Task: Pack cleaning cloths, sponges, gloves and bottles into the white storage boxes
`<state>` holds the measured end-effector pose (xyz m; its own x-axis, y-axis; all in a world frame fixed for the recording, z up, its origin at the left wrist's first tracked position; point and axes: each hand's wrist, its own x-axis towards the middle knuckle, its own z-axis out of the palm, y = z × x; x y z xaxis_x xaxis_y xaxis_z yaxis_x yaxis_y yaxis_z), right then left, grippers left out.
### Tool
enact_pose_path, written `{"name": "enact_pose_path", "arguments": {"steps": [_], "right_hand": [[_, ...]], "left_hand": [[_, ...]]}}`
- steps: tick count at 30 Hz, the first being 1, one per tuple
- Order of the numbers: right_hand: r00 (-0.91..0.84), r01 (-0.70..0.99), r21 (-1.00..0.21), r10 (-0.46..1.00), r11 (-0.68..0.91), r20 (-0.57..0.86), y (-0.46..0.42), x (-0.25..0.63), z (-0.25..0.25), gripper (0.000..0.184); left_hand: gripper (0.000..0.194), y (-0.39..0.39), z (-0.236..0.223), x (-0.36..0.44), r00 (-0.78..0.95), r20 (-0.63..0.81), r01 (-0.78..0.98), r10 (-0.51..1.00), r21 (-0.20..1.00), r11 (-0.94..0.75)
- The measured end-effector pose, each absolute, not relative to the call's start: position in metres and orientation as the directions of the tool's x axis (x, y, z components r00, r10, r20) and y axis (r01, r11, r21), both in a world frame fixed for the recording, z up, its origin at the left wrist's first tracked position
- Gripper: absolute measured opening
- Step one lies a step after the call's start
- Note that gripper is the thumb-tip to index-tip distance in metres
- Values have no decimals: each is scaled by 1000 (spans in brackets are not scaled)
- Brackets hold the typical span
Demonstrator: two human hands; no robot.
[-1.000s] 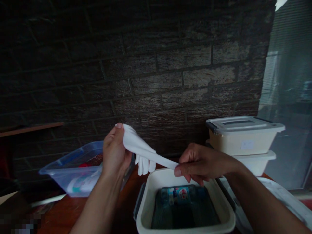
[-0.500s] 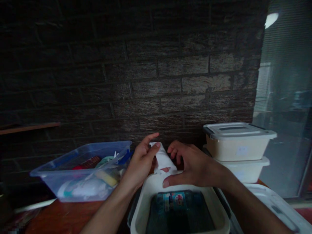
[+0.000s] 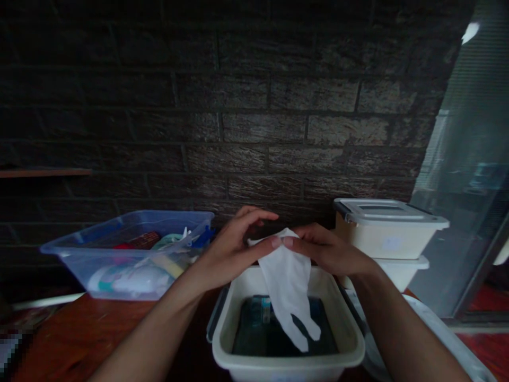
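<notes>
A white cloth glove (image 3: 287, 281) hangs over the open cream bin (image 3: 288, 362), two finger-like ends pointing down. My left hand (image 3: 238, 245) pinches its upper edge with the thumb; the other fingers arch above it. Close against that thumb, my right hand (image 3: 324, 246) grips the same edge, its fingers mostly behind the cloth. Inside the bin lies a dark bottle-like thing (image 3: 254, 329) with a blue label, partly covered by the hanging glove.
To the left stands a translucent blue tub (image 3: 127, 246) with a white bottle and other items. Two lidded cream boxes (image 3: 389, 239) are stacked at the right. A loose white lid (image 3: 441, 323) lies near my right forearm. A dark brick wall (image 3: 246, 132) rises behind.
The glove was bunched upright between my hands; now it hangs down over the bin. My hands have come together at its upper edge, and the right hand has closed on it.
</notes>
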<state>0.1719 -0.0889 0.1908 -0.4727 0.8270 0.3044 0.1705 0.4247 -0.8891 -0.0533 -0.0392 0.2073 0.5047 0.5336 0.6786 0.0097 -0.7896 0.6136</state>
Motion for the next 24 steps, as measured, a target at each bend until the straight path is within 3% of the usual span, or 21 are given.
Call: {"name": "enact_pose_path", "arguments": {"steps": [3, 7, 16, 19, 24], "right_hand": [[-500, 222, -866, 815, 448, 293, -84, 173, 188, 46], [-521, 163, -913, 819, 373, 242, -77, 175, 184, 41], [-503, 347, -891, 860, 293, 87, -75, 183, 182, 44], [-465, 390, -878, 882, 277, 72, -74, 189, 184, 45], [-378, 441, -850, 919, 288, 116, -76, 205, 189, 47]], "left_hand": [[24, -40, 202, -48, 668, 515, -36, 538, 744, -668], [25, -35, 197, -45, 654, 449, -59, 609, 833, -551], [28, -28, 203, -45, 519, 554, -118, 651, 801, -587], [26, -25, 207, -50, 472, 575, -108, 668, 790, -604], [12, -8, 211, -63, 378, 678, 19, 630, 675, -738]]}}
